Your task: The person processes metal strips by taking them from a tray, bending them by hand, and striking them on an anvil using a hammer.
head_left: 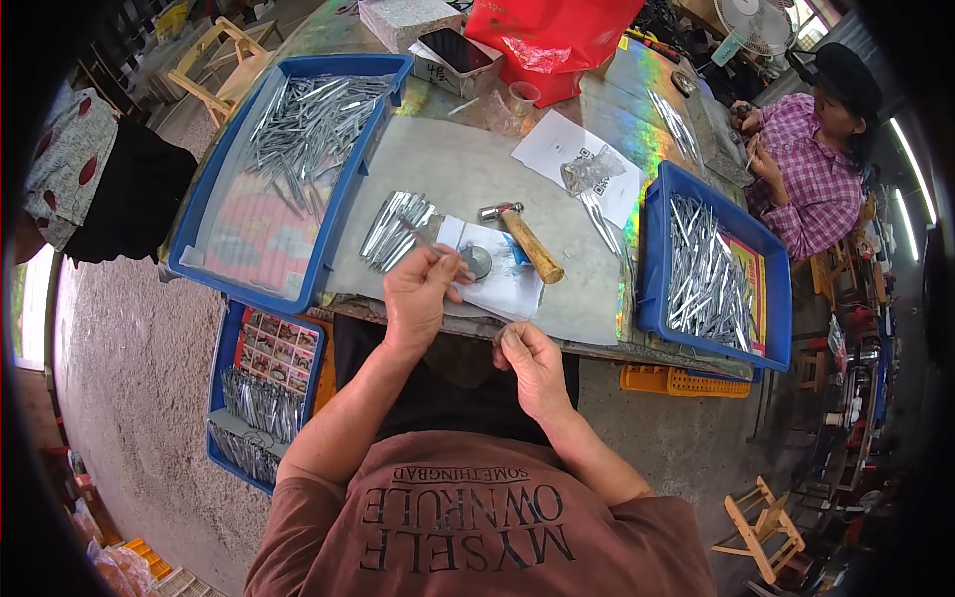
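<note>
My left hand [418, 294] is closed in a pinch on a slim silver metal piece [420, 235], which points up and away over the table. My right hand [534, 370] is at the table's near edge, its thumb and fingertips pressed together; what they hold, if anything, is too small to make out. Beyond the left hand lies a row of slim metal pieces [383, 239]. A round grey metal block [477, 262] rests on a white pad [512, 292] just right of that hand. A hammer [534, 245] with a wooden handle lies beside the block.
Blue trays [316, 291] [652, 261] of metal pieces flank the work area. Farther back are a red bag [547, 45], a phone [455, 50] and white paper [542, 139]. One person [811, 164] works at right; another [124, 189] is at left. A blue crate [224, 398] stands low left.
</note>
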### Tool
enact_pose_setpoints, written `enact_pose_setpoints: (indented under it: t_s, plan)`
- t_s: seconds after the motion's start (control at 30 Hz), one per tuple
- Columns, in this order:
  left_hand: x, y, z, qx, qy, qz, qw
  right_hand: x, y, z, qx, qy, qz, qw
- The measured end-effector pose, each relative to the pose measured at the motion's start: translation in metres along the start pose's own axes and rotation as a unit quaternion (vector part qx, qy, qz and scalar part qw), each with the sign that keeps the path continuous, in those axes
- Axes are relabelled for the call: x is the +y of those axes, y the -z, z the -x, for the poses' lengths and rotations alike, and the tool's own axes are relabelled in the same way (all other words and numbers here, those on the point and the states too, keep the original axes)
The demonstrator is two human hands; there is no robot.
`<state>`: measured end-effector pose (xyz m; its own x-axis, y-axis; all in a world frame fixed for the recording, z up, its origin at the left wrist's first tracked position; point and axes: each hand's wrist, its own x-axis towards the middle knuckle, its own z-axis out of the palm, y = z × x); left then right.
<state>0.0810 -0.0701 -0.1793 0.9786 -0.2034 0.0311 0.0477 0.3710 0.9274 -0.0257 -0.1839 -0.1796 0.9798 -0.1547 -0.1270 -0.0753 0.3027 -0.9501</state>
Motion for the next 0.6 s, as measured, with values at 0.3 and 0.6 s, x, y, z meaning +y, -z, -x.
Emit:
enact_pose_setpoints:
  t_s: [0.3, 0.6]
  plan:
    - [-0.009, -0.006, -0.028, -0.032, -0.048, -0.115, 0.992, 0.002, 0.014, 0.011, -0.003, -0.023, -0.014, 1.000]
    - [-0.008, -0.010, -0.026, -0.014, -0.053, -0.152, 0.987, 0.004, 0.020, 0.012, 0.006, -0.016, 0.002, 1.000]
